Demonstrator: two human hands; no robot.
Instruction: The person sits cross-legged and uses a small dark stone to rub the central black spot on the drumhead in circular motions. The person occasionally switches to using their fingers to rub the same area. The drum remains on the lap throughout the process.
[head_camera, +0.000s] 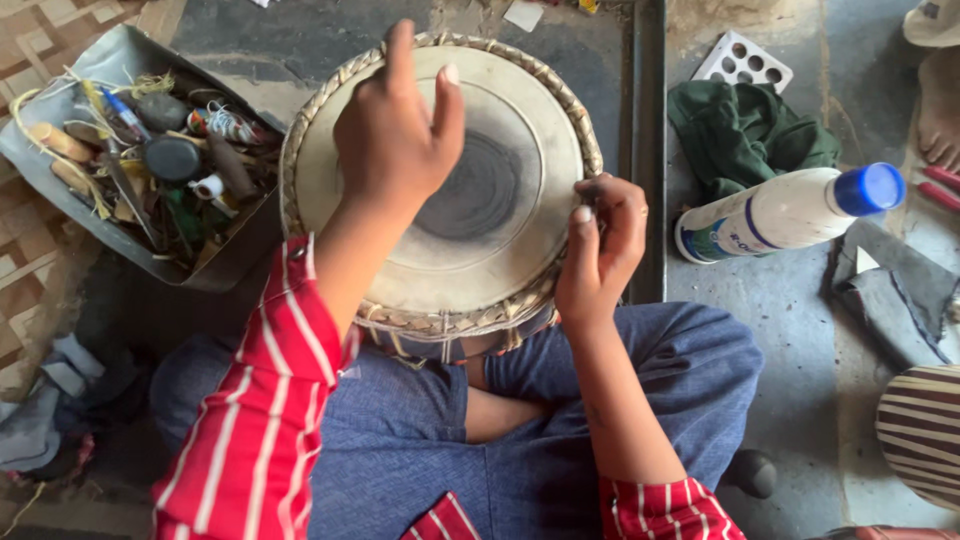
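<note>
Head view: two hands on a tabla head

Head camera looks down on a tabla (470, 190) resting on the lap of a person seated cross-legged on the floor in blue trousers (560, 430) and a red striped shirt (255, 420); its pale skin carries a dark round patch at the middle and a braided rim (450, 322); the left hand (395, 135) lies over the upper left of the skin, fingers loosely spread and lifted, holding nothing; the right hand (600, 245) is curled at the right edge of the drum, fingertips pressed together against the rim; whether it pinches something small cannot be told; left of the drum sits a metal tray (100, 60) of tools and scraps; to the right lie a green cloth (745, 135) and a white bottle (790, 212) with a blue cap.
</note>
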